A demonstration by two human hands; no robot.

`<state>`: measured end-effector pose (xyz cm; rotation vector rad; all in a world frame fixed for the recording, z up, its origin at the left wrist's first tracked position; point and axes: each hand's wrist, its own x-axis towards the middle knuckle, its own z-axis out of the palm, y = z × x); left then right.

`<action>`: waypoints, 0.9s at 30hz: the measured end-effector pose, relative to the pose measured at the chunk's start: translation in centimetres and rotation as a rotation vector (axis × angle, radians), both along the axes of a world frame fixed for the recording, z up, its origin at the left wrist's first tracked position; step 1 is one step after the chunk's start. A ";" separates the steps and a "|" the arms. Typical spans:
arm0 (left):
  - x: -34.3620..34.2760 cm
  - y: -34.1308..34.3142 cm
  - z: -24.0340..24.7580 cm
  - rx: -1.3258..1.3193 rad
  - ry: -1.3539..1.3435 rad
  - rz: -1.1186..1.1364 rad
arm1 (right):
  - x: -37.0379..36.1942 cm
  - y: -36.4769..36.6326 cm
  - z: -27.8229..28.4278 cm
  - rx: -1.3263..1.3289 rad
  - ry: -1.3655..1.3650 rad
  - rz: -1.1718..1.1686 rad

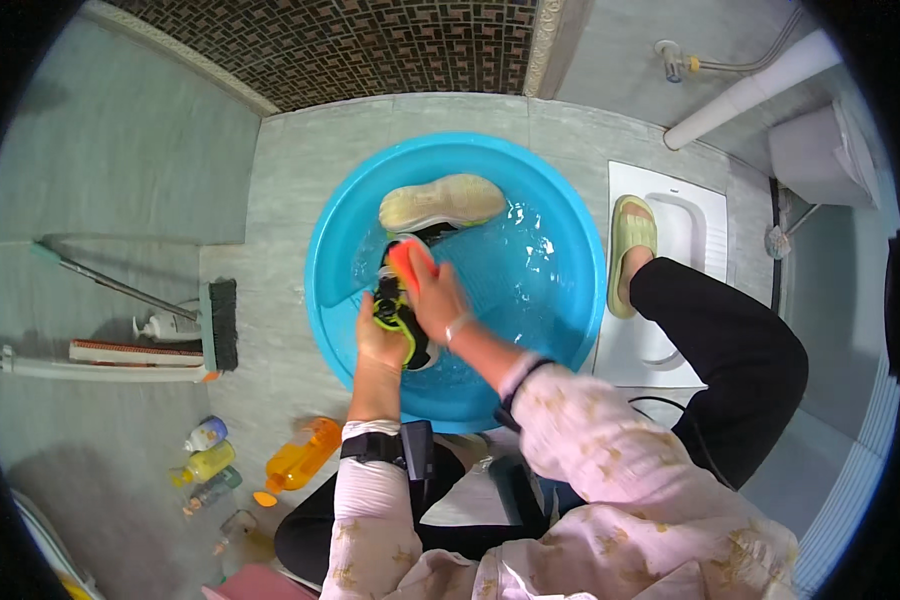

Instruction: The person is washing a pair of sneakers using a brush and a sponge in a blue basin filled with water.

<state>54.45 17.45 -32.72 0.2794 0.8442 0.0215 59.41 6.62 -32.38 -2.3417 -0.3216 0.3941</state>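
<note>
Over the large blue basin (592, 270), my left hand (378, 338) grips a black sneaker (388, 300) with neon yellow-green trim. My right hand (442, 305) is closed around a red-orange brush (407, 264), pressed against the toe end of that sneaker. The brush's underside is hidden by my fingers. Farther back in the basin lies a second sneaker (442, 203), its pale sole turned up. Water with glinting ripples covers the basin's bottom, where a ridged washboard-like patch (485, 275) shows.
An orange bottle (305, 455) and a yellow bottle (208, 463) lie on the tiles at lower left. A broom (220, 325) leans by the left wall. My slippered foot (632, 250) rests on the white squat toilet (715, 235) at right, below a pipe (760, 90).
</note>
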 end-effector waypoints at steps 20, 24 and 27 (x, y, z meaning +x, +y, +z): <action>-3.5 -4.0 -2.6 1.804 0.112 -1.292 | 1.5 -9.5 -4.4 0.195 0.109 0.048; -5.6 -1.5 -5.5 1.649 -0.221 -1.292 | -3.4 -4.7 3.4 0.362 -0.143 0.424; -3.6 -4.4 -3.4 1.851 -0.109 -1.405 | -1.9 -6.6 -1.5 0.195 -0.321 0.339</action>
